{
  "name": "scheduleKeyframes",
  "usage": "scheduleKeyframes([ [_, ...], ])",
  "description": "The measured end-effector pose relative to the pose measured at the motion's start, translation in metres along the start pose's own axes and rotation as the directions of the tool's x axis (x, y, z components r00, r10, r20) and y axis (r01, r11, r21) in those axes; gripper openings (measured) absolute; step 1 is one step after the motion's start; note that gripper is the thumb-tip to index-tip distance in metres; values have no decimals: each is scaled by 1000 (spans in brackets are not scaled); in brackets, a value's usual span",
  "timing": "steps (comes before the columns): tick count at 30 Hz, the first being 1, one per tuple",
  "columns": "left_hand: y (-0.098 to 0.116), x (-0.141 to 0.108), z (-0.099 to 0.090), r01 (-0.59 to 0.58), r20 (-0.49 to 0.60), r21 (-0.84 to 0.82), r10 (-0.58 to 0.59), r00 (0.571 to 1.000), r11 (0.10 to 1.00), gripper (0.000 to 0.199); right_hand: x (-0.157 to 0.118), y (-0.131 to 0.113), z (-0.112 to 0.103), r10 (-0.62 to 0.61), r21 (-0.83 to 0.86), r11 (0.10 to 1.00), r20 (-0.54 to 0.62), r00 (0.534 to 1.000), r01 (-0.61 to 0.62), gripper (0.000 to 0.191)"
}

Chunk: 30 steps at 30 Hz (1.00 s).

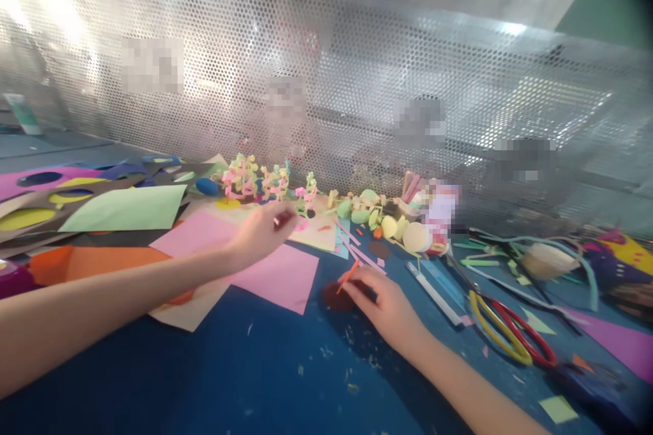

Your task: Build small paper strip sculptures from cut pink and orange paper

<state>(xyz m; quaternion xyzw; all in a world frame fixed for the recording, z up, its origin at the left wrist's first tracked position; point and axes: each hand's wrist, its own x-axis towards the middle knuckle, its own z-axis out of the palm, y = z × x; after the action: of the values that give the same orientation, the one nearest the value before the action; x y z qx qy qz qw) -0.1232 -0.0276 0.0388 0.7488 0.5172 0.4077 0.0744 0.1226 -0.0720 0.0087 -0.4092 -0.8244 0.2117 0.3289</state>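
Note:
My right hand (pixel 381 300) pinches a thin orange paper strip (pixel 349 276) between thumb and fingertips. Under the strip, a dark brown paper circle (pixel 334 296) lies on the blue table. Over the pink paper sheet (pixel 280 276) is my left hand (pixel 262 231), its fingers curled together; what they hold, if anything, is hidden. Just beyond its fingertips stands a small pink and green paper figure (pixel 307 196). More such paper figures (pixel 242 177) stand behind that hand. Narrow lilac paper strips (pixel 349 238) lie between the two hands.
Scissors with yellow and red handles (pixel 503 329) lie at the right, beside a box cutter (pixel 434 293). A light green sheet (pixel 132 209) and orange paper (pixel 96 264) are at the left. A perforated metal screen (pixel 326 95) runs along the back. Paper scraps dot the blue table (pixel 229 380).

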Motion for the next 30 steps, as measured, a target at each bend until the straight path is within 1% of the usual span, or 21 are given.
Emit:
scheduleKeyframes([
  [1,9,-10,1,-24,67,-43,26,997,999,18,0,0,0,-8,-4,1000,4,1000,8,17],
  [2,17,-19,4,-63,176,-90,78,981,994,17,0,0,0,-17,-8,1000,10,1000,17,17],
  [3,24,-26,7,-83,244,-129,113,963,988,16,0,-1,0,-26,-11,1000,22,999,27,17],
  [4,29,-32,10,-79,291,-153,121,949,985,17,0,-2,0,-34,-14,999,37,999,35,17],
  [6,35,-40,18,-19,365,-192,89,927,981,19,1,-4,-1,-48,-18,999,59,997,49,16],
  [8,38,-40,26,55,416,-249,56,908,967,22,1,-5,-1,-54,-21,998,66,996,55,15],
  [9,39,-38,29,80,428,-283,51,903,956,24,1,-5,0,-54,-22,998,62,997,56,15],
  [11,41,-33,34,88,418,-350,71,906,932,25,2,-4,0,-50,-30,998,51,997,51,15],
  [14,46,-24,38,35,367,-434,141,920,900,17,2,-1,1,-46,-52,997,34,998,48,15],
  [16,49,-21,39,26,344,-475,159,925,880,15,2,1,1,-44,-62,997,29,999,45,15],
  [22,46,-20,47,111,353,-515,92,931,850,13,1,-2,1,-24,-82,996,17,1000,25,12],
  [27,42,-20,49,135,356,-521,71,932,843,12,1,-2,-1,12,-83,996,3,1000,-11,25],
  [30,42,-21,50,128,351,-529,79,933,839,11,1,1,-1,32,-90,995,-13,999,-33,25],
])
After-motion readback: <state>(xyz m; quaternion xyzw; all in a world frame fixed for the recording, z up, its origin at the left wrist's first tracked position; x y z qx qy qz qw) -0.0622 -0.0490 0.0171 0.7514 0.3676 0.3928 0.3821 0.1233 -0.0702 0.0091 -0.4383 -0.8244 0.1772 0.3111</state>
